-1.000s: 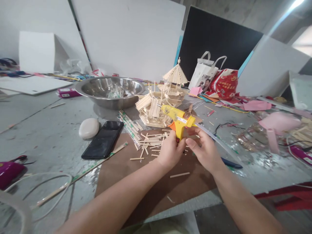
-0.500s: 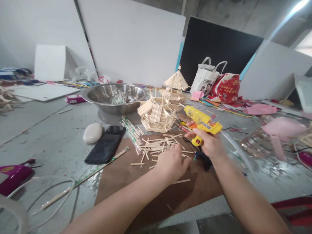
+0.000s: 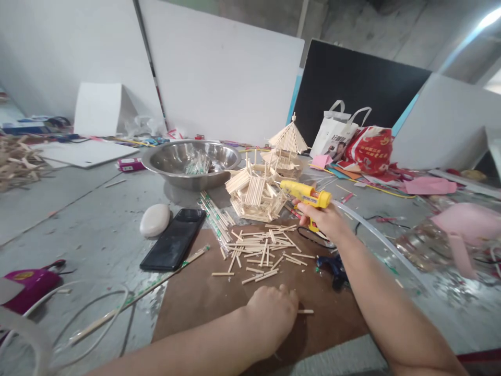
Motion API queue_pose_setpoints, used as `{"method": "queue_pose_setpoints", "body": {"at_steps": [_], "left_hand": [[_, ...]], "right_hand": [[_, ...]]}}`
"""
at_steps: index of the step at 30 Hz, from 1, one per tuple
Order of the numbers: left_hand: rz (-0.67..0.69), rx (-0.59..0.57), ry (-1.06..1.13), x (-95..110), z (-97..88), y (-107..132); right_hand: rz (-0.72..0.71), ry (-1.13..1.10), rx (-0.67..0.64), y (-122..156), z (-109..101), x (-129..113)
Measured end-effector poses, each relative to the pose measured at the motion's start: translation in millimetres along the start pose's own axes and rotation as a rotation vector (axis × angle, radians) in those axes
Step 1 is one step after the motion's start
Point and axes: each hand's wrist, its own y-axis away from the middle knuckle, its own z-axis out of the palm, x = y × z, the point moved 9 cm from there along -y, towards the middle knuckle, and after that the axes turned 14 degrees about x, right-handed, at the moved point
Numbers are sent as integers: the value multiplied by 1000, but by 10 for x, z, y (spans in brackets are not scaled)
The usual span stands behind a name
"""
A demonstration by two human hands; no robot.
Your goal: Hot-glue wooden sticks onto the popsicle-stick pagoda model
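Looks well advanced, yet probably unfinished. Has a many-sided base and several slanted roof panels in place on the craft-stick pavilion (image 3: 256, 192), standing on the grey counter (image 3: 97, 214) at the middle of the dial. Shows bare posts jutting above the panels and gaps around them, so seems left open at those spots. Has, at 1 o'clock behind, a peaked stick roof (image 3: 288, 139), apparently complete; cannot tell whether joined to the pavilion or separate. Looks pale and straw-coloured overall, made of slim sticks laid side by side, a little uneven at the ends.

Includes plenty of unused loose short sticks (image 3: 258, 247), scattered at 6 o'clock on a brown sheet (image 3: 195, 308), with wrapped longer sticks (image 3: 214, 216) at 8 o'clock. Holds the yellow glue gun (image 3: 303, 191) at 3 o'clock, handle clasped in the right grip (image 3: 326, 222), nozzle near the pavilion. Keeps the left grip (image 3: 274, 318) low at 6 o'clock, curled downward beside a single stick (image 3: 306, 312); cannot tell whether pinching it.
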Motion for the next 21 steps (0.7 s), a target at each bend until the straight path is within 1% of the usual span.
{"method": "queue_pose_setpoints", "body": {"at_steps": [2,3,4,5,6,8,9,11,12,14,15,17,19,21], "left_hand": [[-77,23,40,-147,-125,-30],[-133,89,87,-253,-242,-59],[-180,173,181,-358,-373,-90],[-238,278,330,-482,-508,-117],[-330,426,492,-655,-653,-123],[-399,529,592,-877,-762,-162],[-468,589,762,-1001,-767,-168],[-552,660,1086,-1160,-710,-198],[-579,679,1239,-1206,-665,-217],[-615,697,1468,-1258,-585,-258],[-636,707,1546,-1279,-554,-272],[-690,733,1628,-1325,-508,-288],[-736,744,1636,-1359,-468,-304],[-753,737,1624,-1373,-428,-336]], "right_hand": [[-20,193,21,-57,-30,-20],[-39,273,38,-88,-50,-55],[-65,336,51,-118,-63,-107],[-99,382,61,-145,-66,-173],[-133,412,67,-171,-63,-243],[-195,431,79,-215,-46,-377],[-221,427,87,-235,-38,-432],[-256,411,109,-272,-27,-500],[-262,407,116,-289,-19,-506],[-256,419,124,-323,2,-469],[-250,435,130,-339,12,-436],[-257,476,139,-363,39,-369],[-269,510,136,-376,76,-308],[-269,507,117,-383,114,-260]]}}
